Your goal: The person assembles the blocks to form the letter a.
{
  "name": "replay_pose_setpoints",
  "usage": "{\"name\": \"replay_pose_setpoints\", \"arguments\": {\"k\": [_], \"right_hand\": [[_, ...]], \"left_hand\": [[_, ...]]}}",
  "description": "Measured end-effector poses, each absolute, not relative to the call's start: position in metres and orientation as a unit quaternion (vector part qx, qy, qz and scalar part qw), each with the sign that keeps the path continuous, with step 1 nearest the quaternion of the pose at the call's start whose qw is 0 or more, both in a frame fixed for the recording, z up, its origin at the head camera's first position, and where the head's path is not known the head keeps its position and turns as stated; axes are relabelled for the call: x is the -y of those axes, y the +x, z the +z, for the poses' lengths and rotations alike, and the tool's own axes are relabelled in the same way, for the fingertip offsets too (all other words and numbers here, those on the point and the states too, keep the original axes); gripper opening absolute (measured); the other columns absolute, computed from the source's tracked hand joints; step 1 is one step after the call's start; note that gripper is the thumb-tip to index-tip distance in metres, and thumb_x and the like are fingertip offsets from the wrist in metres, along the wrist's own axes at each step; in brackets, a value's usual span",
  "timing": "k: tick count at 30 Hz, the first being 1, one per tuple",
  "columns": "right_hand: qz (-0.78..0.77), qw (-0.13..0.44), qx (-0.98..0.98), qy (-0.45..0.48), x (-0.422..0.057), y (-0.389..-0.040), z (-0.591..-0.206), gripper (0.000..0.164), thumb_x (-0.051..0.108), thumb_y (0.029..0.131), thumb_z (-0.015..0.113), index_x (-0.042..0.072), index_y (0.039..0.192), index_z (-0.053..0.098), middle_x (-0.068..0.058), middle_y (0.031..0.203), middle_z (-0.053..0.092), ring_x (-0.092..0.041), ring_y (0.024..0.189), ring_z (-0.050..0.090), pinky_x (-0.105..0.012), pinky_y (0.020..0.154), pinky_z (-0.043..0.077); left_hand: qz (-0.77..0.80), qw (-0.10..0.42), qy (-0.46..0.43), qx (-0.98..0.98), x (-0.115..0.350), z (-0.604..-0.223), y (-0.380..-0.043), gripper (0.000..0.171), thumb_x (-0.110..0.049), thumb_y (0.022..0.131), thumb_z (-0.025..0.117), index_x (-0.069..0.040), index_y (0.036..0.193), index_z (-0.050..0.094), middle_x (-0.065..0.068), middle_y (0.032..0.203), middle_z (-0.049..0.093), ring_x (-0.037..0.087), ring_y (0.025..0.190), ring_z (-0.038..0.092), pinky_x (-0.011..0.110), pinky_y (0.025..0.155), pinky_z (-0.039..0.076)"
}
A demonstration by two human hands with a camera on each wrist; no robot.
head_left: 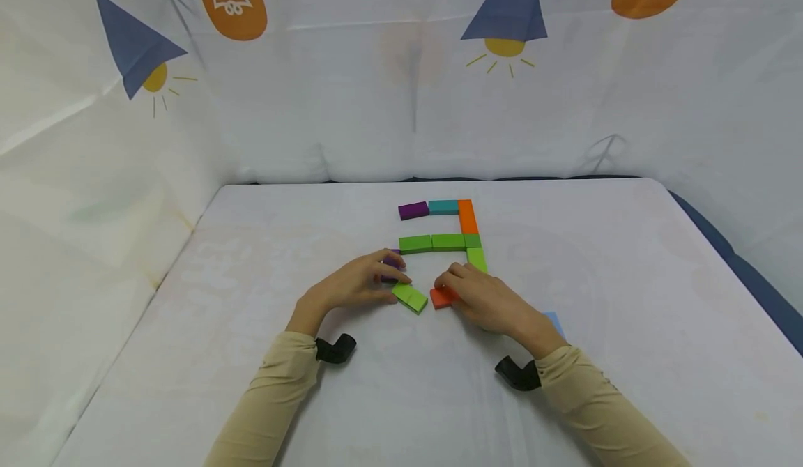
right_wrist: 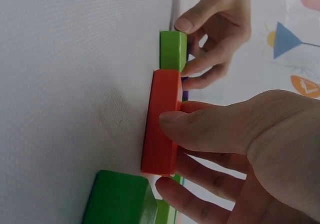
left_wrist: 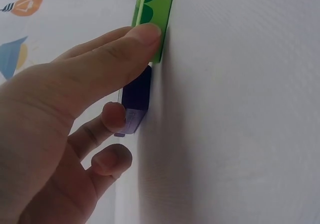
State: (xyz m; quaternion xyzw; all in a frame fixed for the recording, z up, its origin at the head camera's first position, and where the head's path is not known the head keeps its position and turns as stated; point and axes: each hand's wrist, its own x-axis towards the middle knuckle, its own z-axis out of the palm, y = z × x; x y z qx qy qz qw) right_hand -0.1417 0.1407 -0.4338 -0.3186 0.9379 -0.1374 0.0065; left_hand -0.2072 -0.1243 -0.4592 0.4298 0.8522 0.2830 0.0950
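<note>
My left hand (head_left: 351, 284) pinches a light green block (head_left: 410, 300) between thumb and fingers on the white table. Its other fingers lie over a dark purple block (head_left: 392, 261), partly covered in the head view. In the left wrist view, a green block (left_wrist: 159, 22) shows dark green scalloped shapes on one face. Just to the right, my right hand (head_left: 489, 301) holds a red block (head_left: 442, 297) by its long sides. The right wrist view has the red block (right_wrist: 162, 124) nearly end to end with the light green block (right_wrist: 173, 52). A dark green block (right_wrist: 117, 199) lies near my right fingers.
Beyond the hands, a row of green blocks (head_left: 448, 242) meets an upright orange block (head_left: 468, 217), with teal (head_left: 443, 207) and purple (head_left: 413, 210) blocks at its far end. A light green block (head_left: 477, 259) runs toward me. Beside my right wrist lies a light blue block (head_left: 555, 323).
</note>
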Motion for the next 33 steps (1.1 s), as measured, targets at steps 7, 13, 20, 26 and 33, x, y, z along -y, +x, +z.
{"name": "replay_pose_setpoints", "arguments": {"k": [7,13,20,26,33], "right_hand": [[-0.141,0.007,-0.936,-0.324,-0.1410,-0.1420,-0.4324,0.022,0.008,0.090,0.061,0.013,0.112,0.061,0.002,0.104,0.058,-0.015,0.097,0.053,-0.032,0.082,0.053],[-0.137,0.003,-0.937,-0.320,-0.1394,-0.1423,-0.4334,0.023,0.009,0.089,0.063,0.013,0.112,0.061,0.001,0.104,0.058,-0.015,0.097,0.053,-0.033,0.081,0.053],[-0.136,0.009,-0.942,-0.307,-0.1357,-0.1416,-0.4339,0.024,0.010,0.090,0.063,0.014,0.114,0.061,0.001,0.106,0.058,-0.016,0.098,0.053,-0.033,0.080,0.053],[-0.135,0.007,-0.942,-0.307,-0.1355,-0.1420,-0.4329,0.026,0.009,0.089,0.064,0.014,0.114,0.061,0.001,0.107,0.058,-0.016,0.098,0.052,-0.033,0.077,0.054],[-0.133,0.009,-0.942,-0.307,-0.1361,-0.1432,-0.4328,0.026,0.009,0.089,0.064,0.014,0.115,0.061,0.001,0.107,0.057,-0.016,0.098,0.052,-0.032,0.079,0.053]], "left_hand": [[0.282,0.080,0.431,-0.853,0.1221,-0.4604,-0.2087,0.029,-0.022,0.083,0.073,-0.021,0.112,0.068,-0.001,0.123,0.054,0.012,0.097,0.055,0.024,0.082,0.048],[0.284,0.077,0.431,-0.853,0.1207,-0.4609,-0.2094,0.029,-0.021,0.083,0.073,-0.020,0.111,0.068,-0.004,0.119,0.055,0.011,0.097,0.054,0.024,0.080,0.048],[0.280,0.083,0.427,-0.856,0.1203,-0.4599,-0.2093,0.028,-0.021,0.083,0.073,-0.020,0.110,0.068,-0.004,0.119,0.055,0.010,0.104,0.053,0.025,0.083,0.048],[0.280,0.089,0.423,-0.857,0.1198,-0.4586,-0.2092,0.029,-0.022,0.083,0.073,-0.020,0.111,0.068,-0.004,0.120,0.055,0.011,0.106,0.053,0.025,0.084,0.048],[0.277,0.097,0.419,-0.859,0.1187,-0.4573,-0.2094,0.029,-0.022,0.083,0.073,-0.019,0.111,0.067,-0.003,0.122,0.054,0.012,0.107,0.053,0.026,0.085,0.048]]}}
